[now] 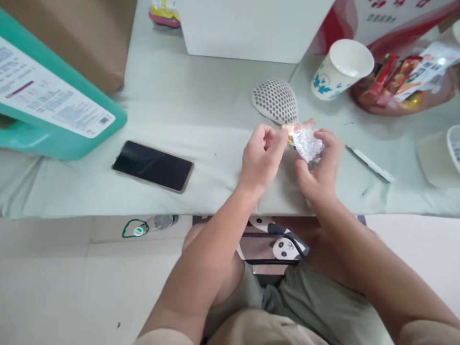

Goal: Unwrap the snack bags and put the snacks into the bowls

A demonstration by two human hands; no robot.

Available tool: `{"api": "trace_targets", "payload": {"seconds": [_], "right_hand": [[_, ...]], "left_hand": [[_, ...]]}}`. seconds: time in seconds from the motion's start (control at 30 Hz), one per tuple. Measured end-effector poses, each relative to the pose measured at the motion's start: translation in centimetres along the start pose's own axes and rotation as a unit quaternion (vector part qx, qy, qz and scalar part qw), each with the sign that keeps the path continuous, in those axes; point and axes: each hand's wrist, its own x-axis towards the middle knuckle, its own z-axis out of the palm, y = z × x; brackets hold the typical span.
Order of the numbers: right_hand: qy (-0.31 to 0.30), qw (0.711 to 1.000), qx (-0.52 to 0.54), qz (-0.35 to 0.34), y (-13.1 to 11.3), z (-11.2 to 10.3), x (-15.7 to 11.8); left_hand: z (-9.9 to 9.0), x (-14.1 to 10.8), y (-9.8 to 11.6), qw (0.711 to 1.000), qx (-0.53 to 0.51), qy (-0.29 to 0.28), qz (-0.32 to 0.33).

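Note:
A crinkled, shiny silver wrapper (308, 143) with an orange and yellow edge is held between my two hands, above the cloth-covered table. The fingers of my left hand (263, 155) pinch its yellow left edge. My right hand (321, 167) curls round its right side, thumb below and fingers above. Just beyond the wrapper lies a white domed piece (275, 100) full of small holes. To the right of my right hand rests a thin white pen-like tool (370, 164).
A black phone (154, 166) lies left of my hands, near a large green jug (72, 105). Behind are a white box (251, 28) and a paper cup (341, 69). A bowl of packaged snacks (406, 91) and a white tub (438, 155) stand at the right.

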Motion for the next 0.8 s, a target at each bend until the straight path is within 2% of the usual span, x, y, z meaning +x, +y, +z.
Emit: {"api": "trace_targets", "payload": {"seconds": [0.1, 0.27, 0.37, 0.43, 0.5, 0.57, 0.7, 0.8], "right_hand": [[0.029, 1.0, -0.001, -0.001, 1.5, -0.5, -0.8], [0.03, 0.998, 0.017, -0.048, 2.9, -0.9, -1.2], [0.026, 0.995, 0.043, -0.085, 4.2, -2.4, -1.2], [0.021, 0.996, 0.038, -0.077, 5.5, -4.0, -0.9], [0.017, 0.999, 0.004, -0.028, 7.2, -6.0, -0.5], [-0.004, 0.997, -0.052, 0.049, 9.1, -8.0, -0.2], [-0.099, 0.96, -0.166, 0.203, 12.5, -10.5, -0.4], [-0.134, 0.941, -0.198, 0.241, 13.8, -11.2, -0.9]], "left_hand": [[1.3, -0.9, -1.9, 0.996, 0.06, -0.05, -0.037], [3.8, 0.4, -3.5, 0.991, -0.008, -0.136, 0.008], [5.1, 1.6, -3.8, 0.992, -0.007, -0.129, 0.006], [5.6, 2.3, -4.0, 0.993, -0.016, -0.114, -0.008], [6.0, 2.8, -4.1, 0.994, -0.03, -0.097, -0.027], [6.2, 3.2, -4.4, 0.995, -0.03, -0.087, -0.04], [6.2, 3.7, -4.9, 0.995, 0.004, -0.095, -0.027], [6.0, 3.8, -5.2, 0.994, 0.024, -0.105, -0.009]]}}
